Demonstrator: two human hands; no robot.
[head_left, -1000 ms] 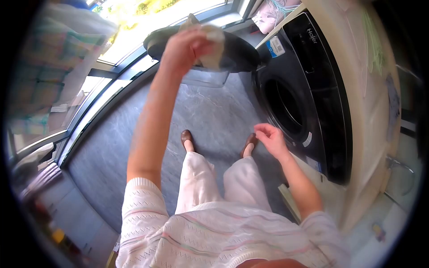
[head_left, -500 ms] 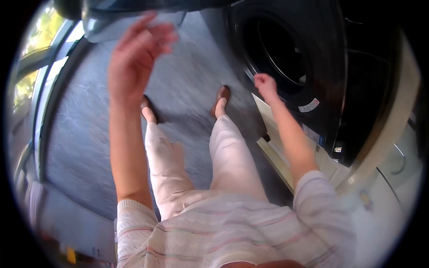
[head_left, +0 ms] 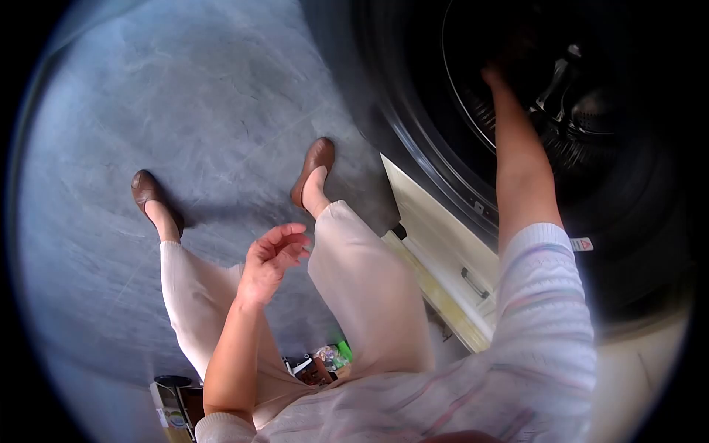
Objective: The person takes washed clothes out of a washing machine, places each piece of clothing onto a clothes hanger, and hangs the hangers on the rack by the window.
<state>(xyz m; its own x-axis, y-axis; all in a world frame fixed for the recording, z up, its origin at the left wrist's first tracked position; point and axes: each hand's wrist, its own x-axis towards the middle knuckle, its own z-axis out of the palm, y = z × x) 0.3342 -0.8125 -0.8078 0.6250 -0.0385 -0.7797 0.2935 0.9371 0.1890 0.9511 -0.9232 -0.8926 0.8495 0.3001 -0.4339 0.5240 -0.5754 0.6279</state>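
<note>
My right arm reaches through the round opening of the black washing machine (head_left: 413, 155). Inside the dark drum (head_left: 543, 122), my right hand (head_left: 502, 66) is mostly lost in shadow, so its fingers and anything in them cannot be made out. Ribbed metal parts of the drum show to the right of the wrist. My left hand (head_left: 272, 262) hangs in front of my legs, its fingers loosely curled and apart, holding nothing.
Below the machine is a cream cabinet (head_left: 436, 221) with a small handle. Grey floor (head_left: 214, 96) lies around my brown shoes (head_left: 317, 159). Behind my legs are several small items, one bright green (head_left: 344, 350), and a dark round-topped stand (head_left: 173, 382).
My right hand has gone from outside the machine into its drum. My left hand has lowered toward my legs. The view has moved closer to the machine's opening.
</note>
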